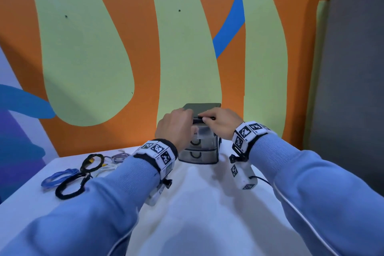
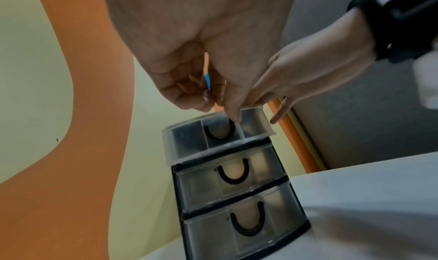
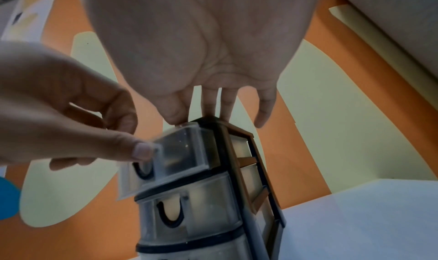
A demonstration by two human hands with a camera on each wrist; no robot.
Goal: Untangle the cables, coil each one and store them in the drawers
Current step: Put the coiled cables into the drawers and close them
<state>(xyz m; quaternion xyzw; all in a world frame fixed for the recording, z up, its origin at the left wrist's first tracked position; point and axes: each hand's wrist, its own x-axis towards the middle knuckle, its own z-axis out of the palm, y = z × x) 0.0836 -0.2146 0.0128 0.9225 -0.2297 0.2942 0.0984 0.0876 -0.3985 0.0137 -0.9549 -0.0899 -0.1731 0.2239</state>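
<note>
Three clear drawers are sitting in a small black-framed drawer unit (image 1: 199, 151) at the far edge of the white bench (image 1: 197, 203), the top drawer (image 2: 218, 133) protruding. Left hand (image 1: 174, 127) is pinching that drawer's front, while right hand (image 1: 220, 122) is resting straight fingers on the unit's top. Several coiled cables (image 1: 79, 172) are lying well apart to the left.

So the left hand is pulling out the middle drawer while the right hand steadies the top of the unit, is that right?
Not quite: the left hand pulls the top drawer, as the left wrist view shows. The right hand does steady the unit.
</note>
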